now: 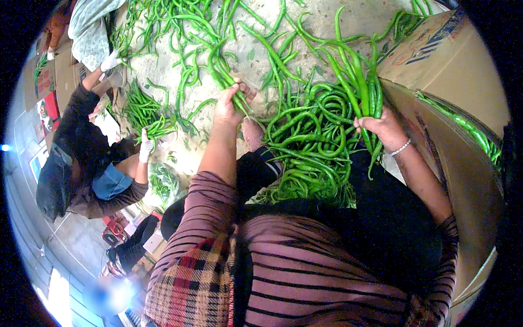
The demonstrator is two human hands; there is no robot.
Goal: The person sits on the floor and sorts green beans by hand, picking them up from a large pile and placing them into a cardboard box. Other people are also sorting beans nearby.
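Several long green chili peppers (219, 67) are gripped in my left hand (231, 104), their tips pointing away from me. My right hand (380, 126) is closed around a larger bunch of long green peppers (359, 81), held upright beside a cardboard box. Between my hands, a tangled heap of curled green peppers (314, 126) lies in front of my lap. Beyond it, loose peppers (278, 61) are scattered over a pale, dusty ground sheet (249, 41). A patterned shoe or sock (252, 133) shows just below my left hand.
Close on the right stands a large cardboard box (429, 53), with more peppers (461, 122) showing at its opening. At left, a co-worker in white gloves (146, 147) handles peppers near a neat pile (141, 106). A clear bag of peppers (163, 186) lies below that person's hand.
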